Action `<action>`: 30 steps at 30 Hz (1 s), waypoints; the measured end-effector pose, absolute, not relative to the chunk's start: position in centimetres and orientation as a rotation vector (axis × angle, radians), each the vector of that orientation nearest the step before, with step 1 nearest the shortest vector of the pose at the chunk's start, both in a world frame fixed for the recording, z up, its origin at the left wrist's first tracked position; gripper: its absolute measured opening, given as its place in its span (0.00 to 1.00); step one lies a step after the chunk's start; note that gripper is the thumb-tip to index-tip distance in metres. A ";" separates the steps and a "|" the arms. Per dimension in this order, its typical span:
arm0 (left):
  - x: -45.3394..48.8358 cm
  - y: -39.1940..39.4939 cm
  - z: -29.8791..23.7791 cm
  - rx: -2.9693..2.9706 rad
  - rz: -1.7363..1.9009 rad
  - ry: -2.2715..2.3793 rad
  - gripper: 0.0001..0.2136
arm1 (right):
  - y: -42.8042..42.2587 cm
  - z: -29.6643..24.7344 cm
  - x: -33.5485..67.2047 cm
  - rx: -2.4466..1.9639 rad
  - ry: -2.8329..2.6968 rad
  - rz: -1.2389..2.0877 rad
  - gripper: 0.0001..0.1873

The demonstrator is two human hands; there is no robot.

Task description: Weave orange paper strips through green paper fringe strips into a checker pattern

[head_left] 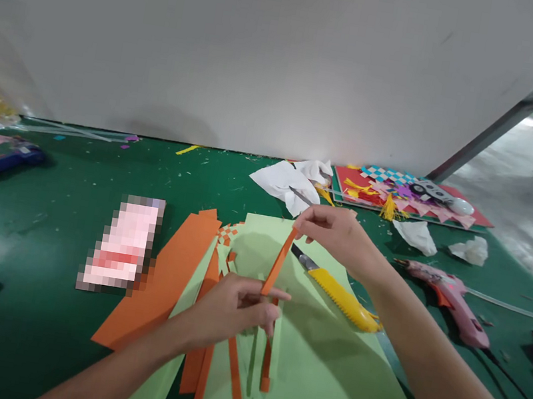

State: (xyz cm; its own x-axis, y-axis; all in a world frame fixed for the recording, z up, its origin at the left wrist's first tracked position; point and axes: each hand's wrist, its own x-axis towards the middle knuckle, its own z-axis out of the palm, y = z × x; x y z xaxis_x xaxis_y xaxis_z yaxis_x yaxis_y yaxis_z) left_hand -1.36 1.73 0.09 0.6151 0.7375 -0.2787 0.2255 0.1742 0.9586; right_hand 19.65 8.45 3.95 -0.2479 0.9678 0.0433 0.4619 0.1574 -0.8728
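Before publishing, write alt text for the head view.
A person's right hand pinches the upper end of an orange paper strip, its lower end at the left hand, above pale green sheets. An orange sheet lies to the left, a yellow utility knife and a pink glue gun to the right.

I'd call this a craft workshop. The green surface (218,185) in front of me is flecked with trimmings, and a pink glue gun (450,297) lies on it with a cord trailing and a clear stick in its back. Near it are a yellow craft knife (345,297), sheets of green paper (319,376), an orange sheet (167,271) and narrow paper strips (235,378). Toward the back sits a bright yellow tassel (388,207) among coloured cut-outs. A plain pale partition (268,58) rises behind, and beyond its edge a broad, shiny grey floor (518,172) suggests a large building rather than a home.
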 end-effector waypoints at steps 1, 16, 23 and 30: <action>-1.4 1.8 0.3 1.385 0.465 0.874 0.14 | 8.3 4.1 19.5 -1.350 -1.823 1.063 0.07; -1.4 2.1 0.1 1.370 0.834 1.006 0.20 | 6.9 4.9 18.6 -1.400 -2.053 1.190 0.07; -2.4 3.7 -0.2 1.045 1.361 1.056 0.17 | 6.7 2.9 18.4 -1.413 -2.362 1.284 0.09; -3.2 4.9 -0.5 0.580 1.475 0.979 0.12 | 5.4 2.4 16.2 -1.427 -2.427 0.686 0.10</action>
